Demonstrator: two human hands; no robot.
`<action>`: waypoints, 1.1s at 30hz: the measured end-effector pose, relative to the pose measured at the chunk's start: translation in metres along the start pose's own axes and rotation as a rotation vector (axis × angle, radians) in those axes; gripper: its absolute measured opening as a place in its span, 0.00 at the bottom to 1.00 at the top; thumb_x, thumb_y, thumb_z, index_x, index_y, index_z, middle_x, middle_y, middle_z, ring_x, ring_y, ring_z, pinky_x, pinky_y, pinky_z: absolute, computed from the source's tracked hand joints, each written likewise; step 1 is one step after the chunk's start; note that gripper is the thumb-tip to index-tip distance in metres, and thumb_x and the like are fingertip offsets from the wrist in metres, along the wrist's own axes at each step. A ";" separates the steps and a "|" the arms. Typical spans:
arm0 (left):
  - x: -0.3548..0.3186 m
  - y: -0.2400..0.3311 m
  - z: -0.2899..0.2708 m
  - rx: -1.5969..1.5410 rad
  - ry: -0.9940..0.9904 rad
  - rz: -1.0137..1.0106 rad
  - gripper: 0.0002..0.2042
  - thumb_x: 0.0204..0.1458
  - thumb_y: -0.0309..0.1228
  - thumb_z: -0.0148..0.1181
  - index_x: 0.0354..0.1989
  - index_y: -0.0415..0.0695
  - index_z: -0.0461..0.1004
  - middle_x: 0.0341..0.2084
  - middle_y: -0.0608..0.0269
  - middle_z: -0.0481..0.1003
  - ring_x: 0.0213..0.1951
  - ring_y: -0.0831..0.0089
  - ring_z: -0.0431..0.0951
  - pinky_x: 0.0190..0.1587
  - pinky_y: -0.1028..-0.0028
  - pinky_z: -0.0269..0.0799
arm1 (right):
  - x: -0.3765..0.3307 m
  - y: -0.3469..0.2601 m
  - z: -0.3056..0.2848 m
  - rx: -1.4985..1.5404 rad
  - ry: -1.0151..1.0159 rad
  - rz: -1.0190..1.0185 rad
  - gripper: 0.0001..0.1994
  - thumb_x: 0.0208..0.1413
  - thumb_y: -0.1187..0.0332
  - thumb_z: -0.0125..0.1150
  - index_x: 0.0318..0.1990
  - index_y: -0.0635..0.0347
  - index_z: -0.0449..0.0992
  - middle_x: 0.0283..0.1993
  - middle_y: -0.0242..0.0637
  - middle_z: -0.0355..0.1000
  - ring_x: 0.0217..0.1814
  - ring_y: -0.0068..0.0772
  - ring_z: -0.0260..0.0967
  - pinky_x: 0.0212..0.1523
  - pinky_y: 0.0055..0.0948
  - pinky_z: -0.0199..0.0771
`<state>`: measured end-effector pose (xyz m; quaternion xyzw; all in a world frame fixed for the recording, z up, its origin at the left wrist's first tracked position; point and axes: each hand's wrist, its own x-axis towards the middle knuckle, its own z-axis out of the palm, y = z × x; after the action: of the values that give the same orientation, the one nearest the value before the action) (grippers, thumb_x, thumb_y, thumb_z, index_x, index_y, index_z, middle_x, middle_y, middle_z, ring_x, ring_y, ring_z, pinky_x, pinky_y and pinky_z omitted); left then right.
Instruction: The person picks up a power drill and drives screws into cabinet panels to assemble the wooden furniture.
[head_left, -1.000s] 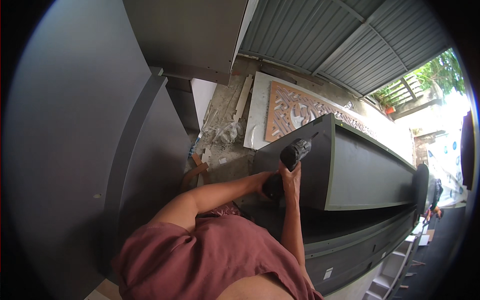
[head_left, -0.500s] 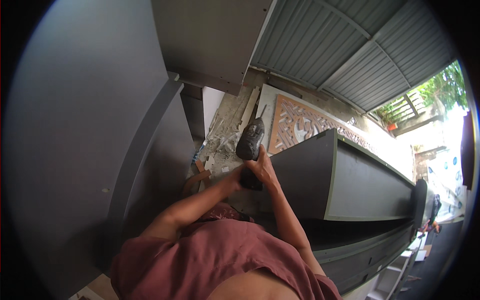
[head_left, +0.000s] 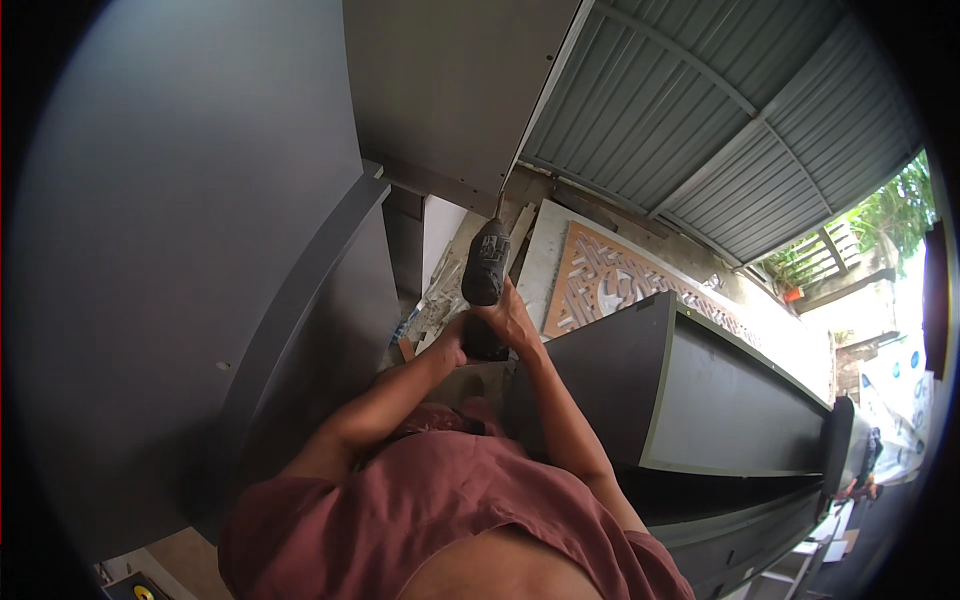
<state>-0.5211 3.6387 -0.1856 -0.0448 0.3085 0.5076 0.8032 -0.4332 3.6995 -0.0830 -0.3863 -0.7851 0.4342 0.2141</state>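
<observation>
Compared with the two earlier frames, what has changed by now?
The drill has swung left, away from the long grey cabinet, and now points up at the dark panel's lower corner; whether its bit touches is unclear. The view has shifted too. The left hand and right hand both stay on the drill; the long grey cabinet and patterned board lie as before.

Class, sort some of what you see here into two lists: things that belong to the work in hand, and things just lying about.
Seemingly in use:
- black drill, held by left hand and right hand
- grey panel, its lower corner near the drill bit

Seemingly lying about:
- brown cut-out panel
- floor scraps
</observation>
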 end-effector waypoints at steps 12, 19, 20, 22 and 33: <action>0.045 0.029 0.042 0.032 0.072 0.033 0.18 0.53 0.49 0.47 0.41 0.51 0.73 0.33 0.63 0.78 0.36 0.66 0.79 0.45 0.55 0.74 | 0.061 0.019 -0.050 0.018 -0.078 0.045 0.31 0.42 0.57 0.59 0.49 0.74 0.61 0.39 0.65 0.70 0.45 0.60 0.70 0.45 0.45 0.67; 0.060 0.029 0.050 0.072 0.154 0.136 0.20 0.55 0.51 0.43 0.44 0.51 0.72 0.36 0.62 0.77 0.39 0.65 0.78 0.46 0.52 0.72 | 0.072 0.037 -0.056 -0.022 -0.076 -0.014 0.35 0.43 0.55 0.61 0.52 0.75 0.59 0.37 0.65 0.71 0.44 0.61 0.70 0.44 0.45 0.68; 0.064 0.030 0.044 0.060 0.160 0.104 0.20 0.54 0.52 0.44 0.44 0.51 0.72 0.36 0.62 0.77 0.40 0.65 0.78 0.46 0.52 0.72 | 0.072 0.032 -0.055 -0.025 -0.085 -0.015 0.35 0.43 0.55 0.61 0.52 0.75 0.59 0.37 0.65 0.71 0.44 0.61 0.70 0.44 0.45 0.68; 0.070 0.030 0.029 0.038 0.168 0.077 0.21 0.54 0.52 0.44 0.44 0.51 0.72 0.36 0.62 0.77 0.40 0.64 0.78 0.46 0.52 0.72 | 0.071 0.024 -0.053 -0.022 -0.104 0.010 0.35 0.42 0.55 0.61 0.52 0.75 0.59 0.37 0.65 0.71 0.43 0.60 0.71 0.43 0.44 0.68; 0.087 0.009 -0.007 -0.206 0.258 -0.062 0.19 0.54 0.53 0.47 0.42 0.54 0.73 0.35 0.64 0.77 0.39 0.64 0.78 0.44 0.54 0.73 | 0.082 0.042 -0.025 -0.036 -0.199 0.066 0.28 0.42 0.58 0.58 0.46 0.75 0.65 0.33 0.59 0.72 0.38 0.53 0.73 0.41 0.42 0.69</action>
<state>-0.5059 3.7091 -0.2365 -0.2014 0.3536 0.5014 0.7635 -0.4484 3.7913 -0.1052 -0.3705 -0.7970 0.4633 0.1138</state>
